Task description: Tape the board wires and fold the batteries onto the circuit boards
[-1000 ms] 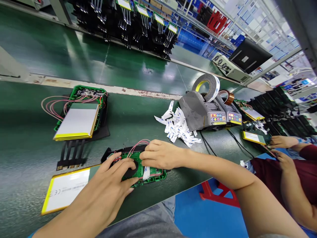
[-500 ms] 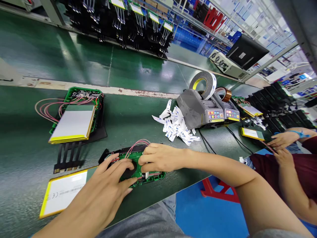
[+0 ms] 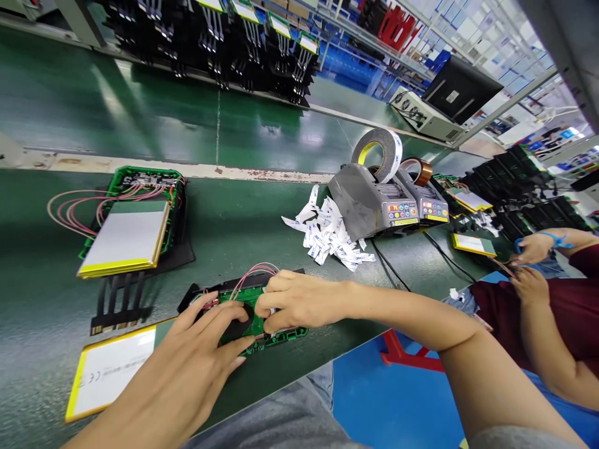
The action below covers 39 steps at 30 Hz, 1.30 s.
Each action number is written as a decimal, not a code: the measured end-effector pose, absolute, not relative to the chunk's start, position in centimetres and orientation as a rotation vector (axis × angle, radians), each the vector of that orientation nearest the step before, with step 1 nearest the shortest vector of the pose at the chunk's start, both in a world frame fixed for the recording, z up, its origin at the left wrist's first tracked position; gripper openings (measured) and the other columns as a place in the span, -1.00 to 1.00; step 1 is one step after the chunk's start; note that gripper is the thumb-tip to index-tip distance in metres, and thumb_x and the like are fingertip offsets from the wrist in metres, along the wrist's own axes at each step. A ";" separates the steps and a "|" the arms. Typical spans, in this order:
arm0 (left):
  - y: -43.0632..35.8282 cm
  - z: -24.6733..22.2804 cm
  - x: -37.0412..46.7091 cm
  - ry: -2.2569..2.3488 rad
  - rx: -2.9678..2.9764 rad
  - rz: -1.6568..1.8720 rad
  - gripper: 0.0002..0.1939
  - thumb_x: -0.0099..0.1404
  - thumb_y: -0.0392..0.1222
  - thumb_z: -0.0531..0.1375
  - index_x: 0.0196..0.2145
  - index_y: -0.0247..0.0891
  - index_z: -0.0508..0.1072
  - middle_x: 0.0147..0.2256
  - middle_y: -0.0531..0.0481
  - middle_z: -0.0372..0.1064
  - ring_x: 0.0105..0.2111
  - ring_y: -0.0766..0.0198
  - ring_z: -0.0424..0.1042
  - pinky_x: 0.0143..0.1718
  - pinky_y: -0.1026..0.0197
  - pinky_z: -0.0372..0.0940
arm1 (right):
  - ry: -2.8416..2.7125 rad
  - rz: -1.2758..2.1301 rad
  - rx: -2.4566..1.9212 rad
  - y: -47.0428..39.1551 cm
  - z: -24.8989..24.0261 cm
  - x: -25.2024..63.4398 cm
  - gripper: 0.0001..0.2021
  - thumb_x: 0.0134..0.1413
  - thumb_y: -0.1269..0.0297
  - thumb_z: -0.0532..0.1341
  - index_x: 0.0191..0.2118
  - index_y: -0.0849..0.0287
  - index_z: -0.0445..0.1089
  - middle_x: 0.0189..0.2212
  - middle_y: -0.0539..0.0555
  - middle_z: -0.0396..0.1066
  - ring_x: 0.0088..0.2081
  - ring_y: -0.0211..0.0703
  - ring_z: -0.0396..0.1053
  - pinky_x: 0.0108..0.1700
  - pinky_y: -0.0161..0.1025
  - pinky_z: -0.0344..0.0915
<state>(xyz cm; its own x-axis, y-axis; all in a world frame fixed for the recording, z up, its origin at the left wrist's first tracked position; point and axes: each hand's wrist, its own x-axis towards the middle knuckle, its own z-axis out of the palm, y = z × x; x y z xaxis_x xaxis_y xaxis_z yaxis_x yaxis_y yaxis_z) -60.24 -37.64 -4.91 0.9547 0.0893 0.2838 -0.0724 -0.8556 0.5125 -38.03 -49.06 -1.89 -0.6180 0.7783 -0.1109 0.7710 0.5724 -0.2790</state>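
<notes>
A green device casing (image 3: pixel 255 319), with a black round part and a loop of pink wires (image 3: pixel 255 269), lies in front of me on the bench. My left hand (image 3: pixel 206 349) grips its left part, fingers curled over the top and thumb along the near side. Over the right half of the casing, my right hand (image 3: pixel 290 302) is closed, its fingertips pinched together down inside; what they hold is hidden behind them. Partly under my left forearm is a flat white battery pack (image 3: pixel 115 368) with yellow edges.
At left sits another green casing (image 3: pixel 175 187) with a white battery pack (image 3: pixel 128 237) and pink wires. White paper scraps (image 3: pixel 330 234) lie beside two tape dispensers (image 3: pixel 374 202) carrying tape rolls. A co-worker's hands (image 3: pixel 531 268) work at the right. Black cables (image 3: pixel 393 265) cross the bench.
My right fingers have pressed lower into the casing, and a small white piece beside them is now covered. My left hand keeps its hold. The whole view has shifted slightly.
</notes>
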 end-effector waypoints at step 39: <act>-36.3 -7.3 -62.0 -0.030 2.721 0.381 -0.71 0.37 -0.11 0.11 -0.06 0.23 0.54 0.00 0.10 0.39 0.07 0.14 0.34 0.34 -0.09 -0.08 | -0.956 0.354 -1.782 -53.5 -4.4 -32.8 -0.54 0.34 0.10 0.08 0.23 0.11 0.00 -0.05 0.16 0.34 -0.21 -0.19 0.35 -0.07 -0.14 0.33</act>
<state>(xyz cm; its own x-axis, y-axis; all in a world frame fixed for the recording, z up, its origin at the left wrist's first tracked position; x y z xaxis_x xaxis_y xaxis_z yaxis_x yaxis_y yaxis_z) -62.01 -36.33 -7.33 0.9627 0.0321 0.2685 -0.0743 -0.9233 0.3767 -32.83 -53.48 -4.40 0.6389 0.7445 0.1937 0.4391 -0.1463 -0.8864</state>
